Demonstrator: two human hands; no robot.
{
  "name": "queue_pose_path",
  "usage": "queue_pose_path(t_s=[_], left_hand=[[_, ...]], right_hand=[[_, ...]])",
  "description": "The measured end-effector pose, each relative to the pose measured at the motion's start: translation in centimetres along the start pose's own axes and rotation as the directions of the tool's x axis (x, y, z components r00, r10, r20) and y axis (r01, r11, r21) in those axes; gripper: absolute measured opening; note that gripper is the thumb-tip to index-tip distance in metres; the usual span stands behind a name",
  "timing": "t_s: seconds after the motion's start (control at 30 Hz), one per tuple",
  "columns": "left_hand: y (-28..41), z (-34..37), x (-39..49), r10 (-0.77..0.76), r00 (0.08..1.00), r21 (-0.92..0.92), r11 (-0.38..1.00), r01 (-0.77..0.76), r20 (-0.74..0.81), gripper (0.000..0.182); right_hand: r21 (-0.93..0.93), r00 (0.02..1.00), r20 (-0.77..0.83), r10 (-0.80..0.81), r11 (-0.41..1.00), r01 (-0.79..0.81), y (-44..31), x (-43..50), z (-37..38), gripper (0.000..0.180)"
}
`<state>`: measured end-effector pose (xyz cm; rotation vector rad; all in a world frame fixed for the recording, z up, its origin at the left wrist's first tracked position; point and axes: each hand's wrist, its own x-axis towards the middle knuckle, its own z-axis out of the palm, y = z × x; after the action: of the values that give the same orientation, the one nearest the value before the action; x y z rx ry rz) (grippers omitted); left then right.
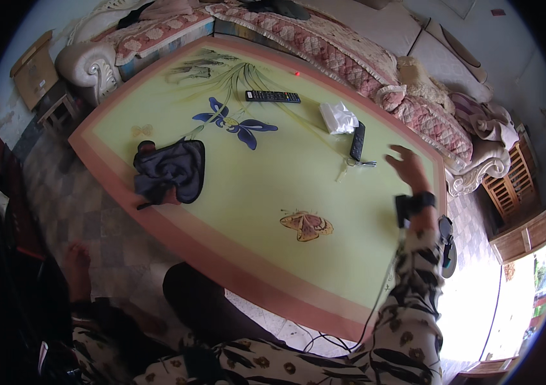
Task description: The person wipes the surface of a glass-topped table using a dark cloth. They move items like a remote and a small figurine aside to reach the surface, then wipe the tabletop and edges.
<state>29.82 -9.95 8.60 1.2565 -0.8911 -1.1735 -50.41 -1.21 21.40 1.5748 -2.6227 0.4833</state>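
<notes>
My right hand (405, 166) hovers over the right side of the table (234, 192), fingers apart and nothing in them. Just left of it lies a bunch of keys (365, 164) on a ring, touching or nearly touching the lower end of a black remote control (357, 142). A white plastic-wrapped pack (339, 118) rests against that remote's upper end. My left hand (78, 257) hangs low at the left, off the table, dim and blurred; its grip is unclear. At the table's left edge sits a crumpled dark fabric pouch (172, 168).
Another black remote control (273, 96) lies farther back, near a small red object (297, 73). Sofas with quilted pink covers (311, 45) border the far side. A cable (383, 288) runs down from my right wrist device (415, 204). A cardboard box (36, 72) stands at left.
</notes>
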Motion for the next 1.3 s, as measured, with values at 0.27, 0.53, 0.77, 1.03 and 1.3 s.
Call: queue_pose_path(t_s=[0.27,0.53,0.77,1.03,1.3], left_hand=[[2.1,0.6,-1.6,-0.068,0.997,0.018,0.998,0.067,0.030,0.029],[0.0,0.1,-0.7,-0.109,0.994,0.024,0.994,0.109,-0.022,0.031],[0.1,1.6,-0.6,-0.128,0.992,0.044,0.991,0.127,0.020,0.029],[-2.3,2.2,0.2,-0.171,0.982,-0.040,0.984,0.175,0.075,0.026],[-1.3,3.6,-0.1,-0.210,0.978,0.028,0.977,0.209,0.011,0.022]], right_hand=[[-0.050,0.913,-0.165,0.372,0.922,-0.385,-5.1,9.1,13.5,0.075],[-0.149,0.848,-0.238,0.474,0.845,-0.514,6.9,4.1,7.9,0.063],[-0.402,0.693,0.033,0.720,0.644,-0.650,9.6,-3.4,3.7,0.059],[-0.085,0.941,-0.269,-0.207,0.978,0.191,-3.0,8.3,8.3,0.042],[-0.320,0.903,-0.016,-0.430,0.857,0.403,-26.0,17.7,17.3,0.062]])
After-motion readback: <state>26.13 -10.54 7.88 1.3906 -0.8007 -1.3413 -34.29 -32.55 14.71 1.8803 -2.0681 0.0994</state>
